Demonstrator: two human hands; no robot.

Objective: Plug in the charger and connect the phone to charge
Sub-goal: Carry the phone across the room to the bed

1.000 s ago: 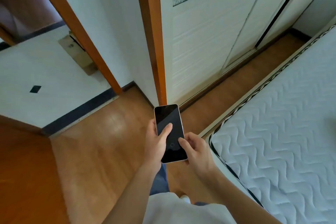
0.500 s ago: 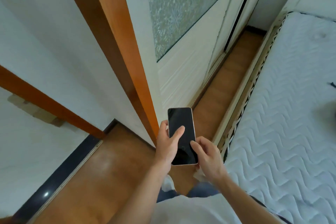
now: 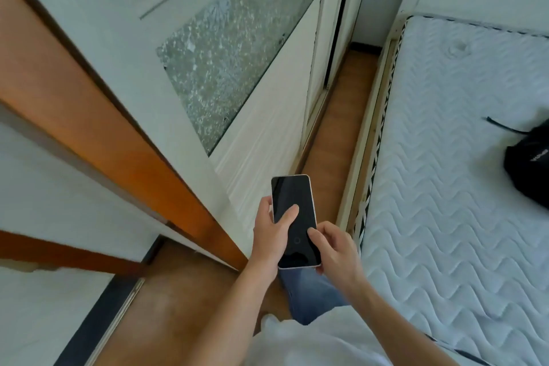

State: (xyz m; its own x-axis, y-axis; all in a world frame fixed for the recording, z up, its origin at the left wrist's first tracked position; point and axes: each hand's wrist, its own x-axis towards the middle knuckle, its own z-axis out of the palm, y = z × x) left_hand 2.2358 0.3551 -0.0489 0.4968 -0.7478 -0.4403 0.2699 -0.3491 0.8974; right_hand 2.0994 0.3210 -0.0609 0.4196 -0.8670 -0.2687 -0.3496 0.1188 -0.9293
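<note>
So far only the phone [image 3: 294,221] is held, left hand [image 3: 271,236] and right hand [image 3: 334,249] both closed on it; no charger, cable or socket shows, so plugging in remains.

Head cam, single wide-angle view, looking fwd and steeply down.

Worn at head height, so the holder's own forearms and white shirt fill the bottom edge; the phone [image 3: 294,221] sits close, near centre. View faces along a wood floor strip [image 3: 335,134] between a white door [image 3: 267,140] at left and a mattress [image 3: 451,187] at right. Edges bend w/ lens distortion. No 2nd view to overlap.
</note>
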